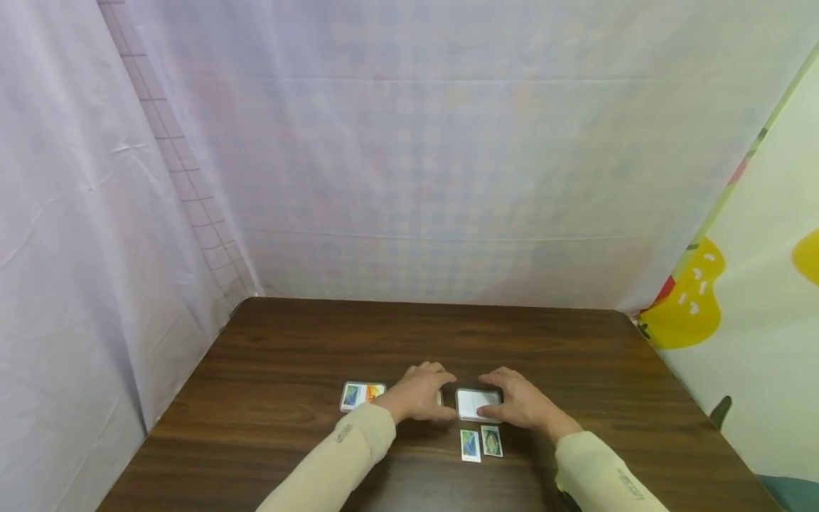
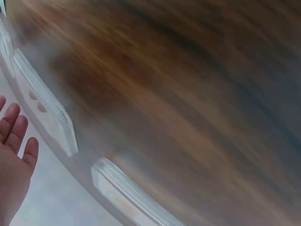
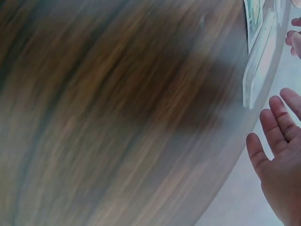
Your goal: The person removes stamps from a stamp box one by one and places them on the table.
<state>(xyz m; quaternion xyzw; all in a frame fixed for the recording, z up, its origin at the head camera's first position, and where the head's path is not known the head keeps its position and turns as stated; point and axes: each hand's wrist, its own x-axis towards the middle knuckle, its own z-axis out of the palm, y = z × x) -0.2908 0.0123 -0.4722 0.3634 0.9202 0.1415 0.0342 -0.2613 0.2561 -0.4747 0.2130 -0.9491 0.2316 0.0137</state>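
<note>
My left hand (image 1: pixel 419 393) is over a flat clear case (image 2: pixel 44 106), thumb and fingers spread apart. In the head view that hand hides most of this case. On the right, my right hand (image 1: pixel 521 402) reaches over a second clear case (image 1: pixel 468 403) with a white inside, the thumb overlapping its near right corner and the fingers near its far edge. Both hands look relaxed, with straight fingers, in the wrist views. Two small picture cards lie just in front of the second case: a blue and green one (image 1: pixel 470 446) and a dark green one (image 1: pixel 492 441).
A third clear case (image 1: pixel 363 396), with a blue picture and an orange one in it, lies to the left beside my left forearm. Everything lies on a dark wood table (image 1: pixel 288 355). White curtains (image 1: pixel 409 178) hang behind and along the left side.
</note>
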